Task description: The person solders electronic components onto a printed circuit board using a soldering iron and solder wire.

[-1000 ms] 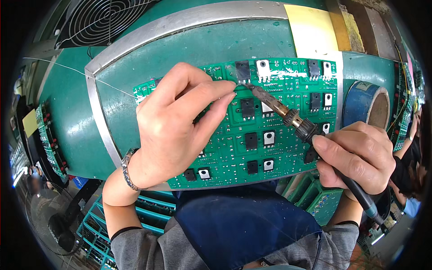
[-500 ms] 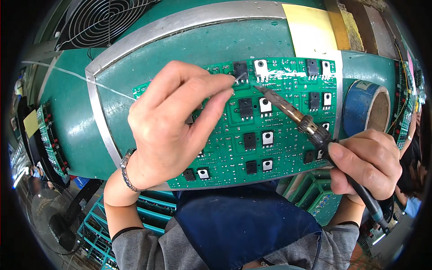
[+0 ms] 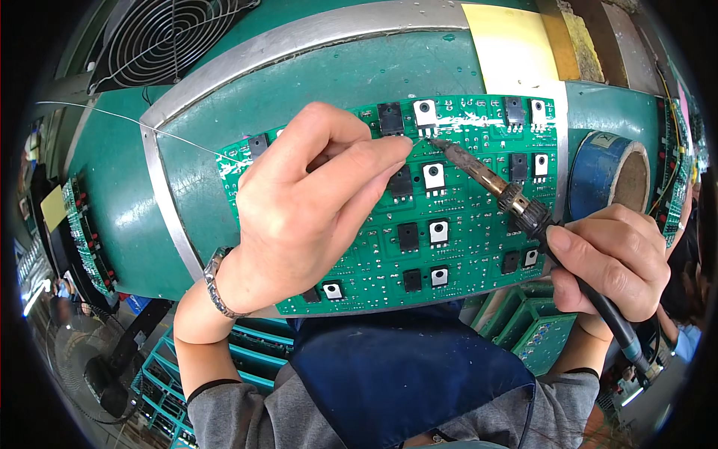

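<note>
A green circuit board lies across the bench under both hands, with black and white flat components in rows. My left hand pinches a thin solder wire, which trails off to the left. Its fingertips are just over the board, near the legs of a white component and beside a black component. My right hand grips the black handle of a soldering iron. The iron's dark tip is at those white component legs, close to the left fingertips; exact contact is too small to tell.
A blue roll with a brown core stands right of the board. A yellow sheet lies at the back right, and a fan grille is at the back left. Teal racks sit below the bench edge.
My left hand has moved right along the board with the solder wire. The iron's tip has shifted slightly right and up. The board has slid a little left.
</note>
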Motion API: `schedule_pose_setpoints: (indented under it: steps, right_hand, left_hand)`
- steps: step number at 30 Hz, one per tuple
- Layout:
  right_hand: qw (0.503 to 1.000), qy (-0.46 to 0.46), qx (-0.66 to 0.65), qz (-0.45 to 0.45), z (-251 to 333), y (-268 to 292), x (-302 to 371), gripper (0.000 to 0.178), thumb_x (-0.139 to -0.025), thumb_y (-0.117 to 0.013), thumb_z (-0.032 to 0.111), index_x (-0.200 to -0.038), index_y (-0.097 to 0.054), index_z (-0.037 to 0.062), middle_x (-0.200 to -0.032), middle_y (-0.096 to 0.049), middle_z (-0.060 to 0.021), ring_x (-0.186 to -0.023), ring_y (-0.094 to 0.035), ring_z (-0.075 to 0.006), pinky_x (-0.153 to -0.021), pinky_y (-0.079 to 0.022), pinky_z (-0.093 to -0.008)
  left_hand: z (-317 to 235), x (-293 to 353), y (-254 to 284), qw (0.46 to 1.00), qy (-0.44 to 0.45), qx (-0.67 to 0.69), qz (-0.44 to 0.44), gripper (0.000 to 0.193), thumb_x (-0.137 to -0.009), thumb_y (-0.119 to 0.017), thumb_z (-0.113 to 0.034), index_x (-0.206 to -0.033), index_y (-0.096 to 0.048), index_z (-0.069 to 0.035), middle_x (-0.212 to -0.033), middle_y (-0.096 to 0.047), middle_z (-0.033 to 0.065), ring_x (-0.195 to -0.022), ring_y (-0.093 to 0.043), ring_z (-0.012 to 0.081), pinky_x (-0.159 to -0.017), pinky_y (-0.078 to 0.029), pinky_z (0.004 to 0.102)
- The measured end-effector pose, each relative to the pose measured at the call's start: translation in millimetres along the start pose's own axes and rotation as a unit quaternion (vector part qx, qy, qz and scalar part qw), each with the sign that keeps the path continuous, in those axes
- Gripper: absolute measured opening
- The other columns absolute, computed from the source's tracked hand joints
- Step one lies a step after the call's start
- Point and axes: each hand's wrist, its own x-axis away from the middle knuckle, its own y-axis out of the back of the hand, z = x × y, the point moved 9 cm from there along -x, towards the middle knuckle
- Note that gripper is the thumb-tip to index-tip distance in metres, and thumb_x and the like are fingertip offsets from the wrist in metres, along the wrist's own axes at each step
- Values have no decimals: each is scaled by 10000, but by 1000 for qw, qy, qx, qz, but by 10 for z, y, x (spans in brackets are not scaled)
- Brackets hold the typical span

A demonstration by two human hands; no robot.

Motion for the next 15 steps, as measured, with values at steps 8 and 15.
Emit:
schedule_pose_setpoints:
  steps: [8, 15]
  right_hand:
    - [1000, -15, 10, -20, -29, -16, -9, 344, -815, -795, 302, -936, -744, -16, -733, -642, -83, -562, -625, -192, -464, -473, -257]
    - [1000, -16, 14, -18, -36, -23, 1, 350, -825, -786, 320, -935, -745, -10, -729, -637, -77, -561, -622, -187, -464, -469, -255]
  left_hand:
    - [7, -8, -18, 1000, 2, 0, 9, 269, -766, -783, 59, -1011, -763, -51, -880, -557, 42, -634, -552, 90, -517, -433, 234]
    - [13, -7, -26, 1000, 3, 4, 7, 272, -764, -780, 67, -1010, -763, -47, -884, -557, 44, -637, -554, 88, -519, -430, 229]
